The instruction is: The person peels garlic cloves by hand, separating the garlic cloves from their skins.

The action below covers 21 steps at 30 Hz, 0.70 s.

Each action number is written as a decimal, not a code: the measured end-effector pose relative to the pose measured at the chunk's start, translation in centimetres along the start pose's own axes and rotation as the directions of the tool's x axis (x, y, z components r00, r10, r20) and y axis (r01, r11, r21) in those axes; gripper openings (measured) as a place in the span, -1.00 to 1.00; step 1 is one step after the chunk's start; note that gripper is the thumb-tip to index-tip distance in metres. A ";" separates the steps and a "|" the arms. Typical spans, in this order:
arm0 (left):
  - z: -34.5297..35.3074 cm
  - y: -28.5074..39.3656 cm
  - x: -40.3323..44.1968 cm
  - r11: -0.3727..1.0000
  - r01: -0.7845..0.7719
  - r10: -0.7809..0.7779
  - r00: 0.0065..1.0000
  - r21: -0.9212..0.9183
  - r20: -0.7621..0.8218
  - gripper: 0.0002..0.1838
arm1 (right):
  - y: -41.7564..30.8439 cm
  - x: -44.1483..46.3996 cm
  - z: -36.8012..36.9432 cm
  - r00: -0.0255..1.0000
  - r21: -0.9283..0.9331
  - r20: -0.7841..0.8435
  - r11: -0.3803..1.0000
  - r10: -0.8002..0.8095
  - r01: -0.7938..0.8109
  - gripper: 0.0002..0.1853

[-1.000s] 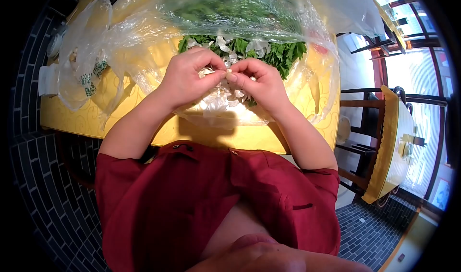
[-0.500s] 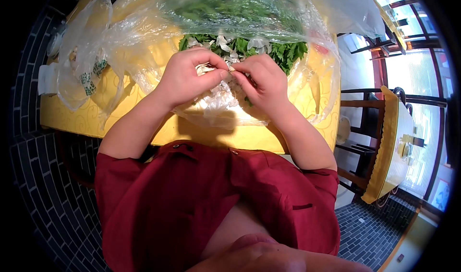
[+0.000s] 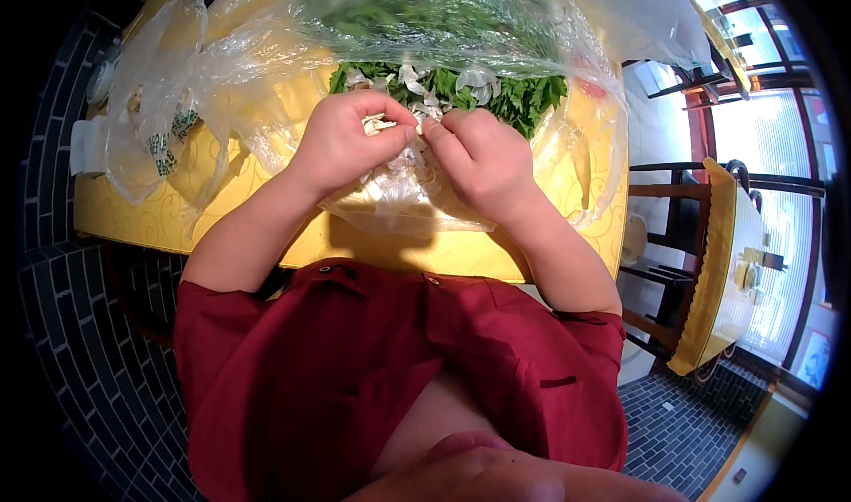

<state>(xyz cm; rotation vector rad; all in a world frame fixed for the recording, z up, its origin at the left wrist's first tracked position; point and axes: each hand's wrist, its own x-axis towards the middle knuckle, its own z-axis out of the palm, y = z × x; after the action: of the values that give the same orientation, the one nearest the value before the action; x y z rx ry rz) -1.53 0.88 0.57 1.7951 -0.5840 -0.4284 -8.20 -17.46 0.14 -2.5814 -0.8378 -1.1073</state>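
My left hand (image 3: 347, 143) is closed in a pinch, thumb against forefinger, on a small pale garlic clove (image 3: 419, 129). From the other side my right hand (image 3: 483, 160) meets it, thumb and finger pressed together at the same clove. The fingertips hide most of the clove. White papery garlic skins (image 3: 399, 187) lie in a heap below and between my hands, on clear plastic. Leafy greens (image 3: 523, 103) lie just beyond my fingers, with more bits of skin (image 3: 411, 78) scattered on them.
A large clear plastic bag (image 3: 266, 50) covers more greens at the back of the yellow-clothed table (image 3: 133, 214). Another plastic bag with green print (image 3: 164, 152) sits at the left. Chairs (image 3: 669, 236) and a second table (image 3: 740, 262) stand to the right.
My right hand has rolled slightly, bringing its thumb up to the clove while its fingers curl in. My left hand stays almost in place.
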 end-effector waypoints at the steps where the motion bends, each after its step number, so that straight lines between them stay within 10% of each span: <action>1: 0.0 0.0 0.0 1.000 0.003 -0.003 1.000 0.000 -0.010 -0.86 | -0.1 0.0 0.0 1.000 -0.019 0.009 1.000 -0.002 0.002 -0.80; 14: 0.5 -0.5 0.1 0.996 0.005 -0.001 0.999 0.089 -0.040 -0.83 | -0.4 0.1 0.1 0.998 -0.056 0.059 0.998 0.002 0.001 -0.82; 21: 0.5 -0.3 0.2 0.987 -0.098 0.102 0.994 0.125 -0.025 -0.94 | -0.4 -0.1 0.6 0.974 0.227 0.014 0.948 0.226 -0.223 -0.86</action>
<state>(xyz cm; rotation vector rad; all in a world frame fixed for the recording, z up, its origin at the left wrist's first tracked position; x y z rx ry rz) -1.59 0.47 0.16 1.8775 -0.6880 -0.2999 -8.13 -16.92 -0.32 -2.4049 -0.6081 -0.9033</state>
